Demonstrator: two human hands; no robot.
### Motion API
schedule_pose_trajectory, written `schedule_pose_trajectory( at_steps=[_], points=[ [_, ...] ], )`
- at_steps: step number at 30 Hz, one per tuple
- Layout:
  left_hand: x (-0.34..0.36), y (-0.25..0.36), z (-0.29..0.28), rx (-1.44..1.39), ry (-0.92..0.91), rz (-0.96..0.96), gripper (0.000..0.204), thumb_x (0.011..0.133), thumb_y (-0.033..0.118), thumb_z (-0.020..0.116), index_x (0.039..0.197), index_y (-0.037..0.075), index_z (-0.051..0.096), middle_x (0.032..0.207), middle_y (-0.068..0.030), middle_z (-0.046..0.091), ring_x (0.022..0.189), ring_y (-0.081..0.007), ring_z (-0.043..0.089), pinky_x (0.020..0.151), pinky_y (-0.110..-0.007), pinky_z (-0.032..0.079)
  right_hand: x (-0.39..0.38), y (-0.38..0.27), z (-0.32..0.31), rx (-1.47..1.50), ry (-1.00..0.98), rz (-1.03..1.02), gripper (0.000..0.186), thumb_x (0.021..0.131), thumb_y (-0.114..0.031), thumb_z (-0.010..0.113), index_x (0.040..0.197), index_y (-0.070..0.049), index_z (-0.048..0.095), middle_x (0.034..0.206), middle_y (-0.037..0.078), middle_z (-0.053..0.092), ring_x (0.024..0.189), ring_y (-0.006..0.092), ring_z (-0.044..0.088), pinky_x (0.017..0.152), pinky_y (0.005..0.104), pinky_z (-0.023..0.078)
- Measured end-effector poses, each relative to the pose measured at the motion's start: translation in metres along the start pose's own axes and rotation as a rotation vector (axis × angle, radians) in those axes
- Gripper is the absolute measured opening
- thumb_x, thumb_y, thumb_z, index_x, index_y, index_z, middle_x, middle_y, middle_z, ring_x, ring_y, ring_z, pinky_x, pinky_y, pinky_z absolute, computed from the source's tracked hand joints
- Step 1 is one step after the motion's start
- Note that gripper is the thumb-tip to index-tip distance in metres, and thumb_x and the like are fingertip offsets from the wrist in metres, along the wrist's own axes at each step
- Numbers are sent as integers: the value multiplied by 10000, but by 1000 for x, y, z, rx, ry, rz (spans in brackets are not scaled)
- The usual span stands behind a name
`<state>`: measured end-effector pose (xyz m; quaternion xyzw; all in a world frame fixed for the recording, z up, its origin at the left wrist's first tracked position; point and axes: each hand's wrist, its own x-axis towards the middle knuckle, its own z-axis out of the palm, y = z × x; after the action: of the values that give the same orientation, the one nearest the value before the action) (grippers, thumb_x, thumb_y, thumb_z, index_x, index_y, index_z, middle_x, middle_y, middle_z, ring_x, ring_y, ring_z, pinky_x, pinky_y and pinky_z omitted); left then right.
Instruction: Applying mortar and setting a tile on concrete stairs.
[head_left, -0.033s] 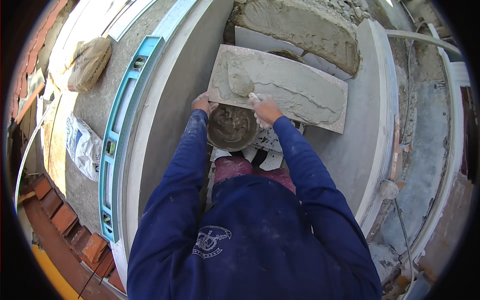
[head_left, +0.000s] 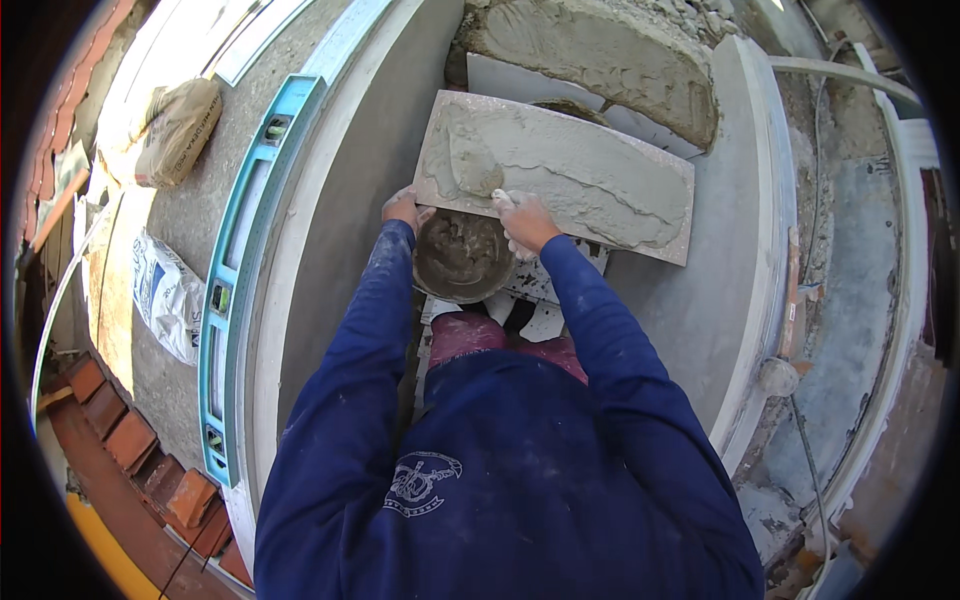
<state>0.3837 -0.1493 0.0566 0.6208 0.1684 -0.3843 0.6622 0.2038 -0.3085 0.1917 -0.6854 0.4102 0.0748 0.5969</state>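
Note:
A rectangular tile (head_left: pixel 682 240) lies slanted before me, its upper face spread with wet grey mortar (head_left: pixel 600 175). My left hand (head_left: pixel 404 208) grips the tile's near left corner, thumb at the edge. My right hand (head_left: pixel 528 222), smeared with mortar, is closed round the handle of a trowel (head_left: pixel 480 180). The trowel's mortar-coated blade rests on the layer at the tile's left part, so its outline is hard to make out. Below the tile's near edge, between my hands, stands a round bucket (head_left: pixel 458 299) with wet mortar inside.
Low grey walls (head_left: pixel 365 190) flank me on both sides. A turquoise spirit level (head_left: pixel 225 270) lies along the left wall, beside a brown paper sack (head_left: pixel 180 130) and a white bag (head_left: pixel 168 295). Beyond the tile is a mortar bed (head_left: pixel 600 60). Brick-red tiles (head_left: pixel 130 440) lie lower left.
My right hand and the trowel have shifted slightly left and toward me. The left hand stays on the tile's corner.

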Motion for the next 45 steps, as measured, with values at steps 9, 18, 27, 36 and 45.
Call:
schedule_pose_trajectory(
  at_steps=[9, 18, 27, 36, 45],
  points=[
    [0, 4, -3, 31, -3, -12, 319, 972, 156, 417, 1228, -11, 508, 1088, -142, 621, 853, -251, 661, 645, -316, 577, -16, 34, 22, -572, 214, -414, 277, 875, -259, 510, 966, -6, 577, 772, 257, 641, 704, 397, 650, 673, 490, 518],
    [-6, 9, -9, 57, -68, -79, 380, 990, 262, 405, 1251, 3, 498, 1102, -126, 635, 910, -256, 656, 689, -342, 539, -46, 44, 55, -273, 291, -236, 381, 884, -248, 542, 1200, -37, 510, 921, 271, 635, 897, 459, 593, 773, 508, 475],
    [-2, 21, -26, 52, -180, -142, 634, 978, 525, 243, 1264, 38, 531, 1129, -74, 656, 995, -233, 621, 776, -323, 426, -35, 89, 94, -328, 207, -350, 408, 895, -285, 539, 1224, -63, 441, 841, 268, 614, 786, 463, 598, 698, 538, 470],
    [-5, 17, -25, 80, -192, -122, 614, 986, 512, 224, 1267, 67, 540, 1146, -51, 653, 1025, -217, 603, 820, -318, 372, -116, 118, 64, -296, 199, -440, 481, 899, -299, 533, 1313, -83, 414, 836, 259, 609, 766, 451, 609, 693, 523, 480],
    [-4, 19, -25, 129, -170, -149, 589, 978, 524, 249, 1255, 100, 549, 1172, -53, 646, 1065, -223, 606, 828, -338, 361, -81, 70, 43, -552, 254, -154, 427, 897, -285, 527, 1253, -77, 413, 839, 256, 607, 740, 449, 618, 671, 535, 489]
  ],
)
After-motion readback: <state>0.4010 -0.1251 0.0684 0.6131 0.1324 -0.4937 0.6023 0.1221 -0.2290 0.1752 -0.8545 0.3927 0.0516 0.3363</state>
